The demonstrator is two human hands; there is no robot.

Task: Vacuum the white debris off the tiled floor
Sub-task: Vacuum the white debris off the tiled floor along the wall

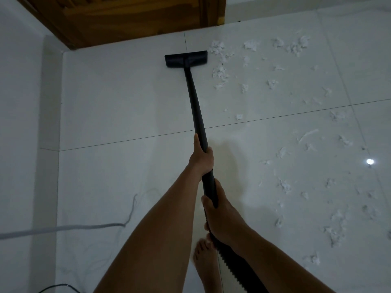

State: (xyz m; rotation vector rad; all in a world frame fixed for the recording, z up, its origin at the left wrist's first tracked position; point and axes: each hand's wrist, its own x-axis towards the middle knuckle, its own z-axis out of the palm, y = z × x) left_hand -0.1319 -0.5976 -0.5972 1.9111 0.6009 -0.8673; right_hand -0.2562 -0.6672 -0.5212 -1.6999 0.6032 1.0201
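Mind the grey cord (63, 227) trailing at eight o'clock; leave it well apart from the sweep. Start from the floor head (186, 60), flat on the tiled floor (116, 102) at twelve o'clock, near the wooden door (127, 17) and sitting on bare tile. Steer with the left hand (201, 157), fingers wrapped fully round the black wand (196, 106) partway down. Watch the bare foot (205, 256) at six o'clock, close by the ribbed hose (230, 263); cannot tell whether touching. Drive with the right hand (220, 218), closed likewise round the wand's lower end at the start of the hose. Swing the head right toward one o'clock, onto the white debris (220, 75) lying just beside its right end. Then work in overlapping strips down through three to five o'clock, following the scatter. Hold the head flat to the tile. Probably best to go slowly over the fluffy clumps, to lift rather than shove them aside.
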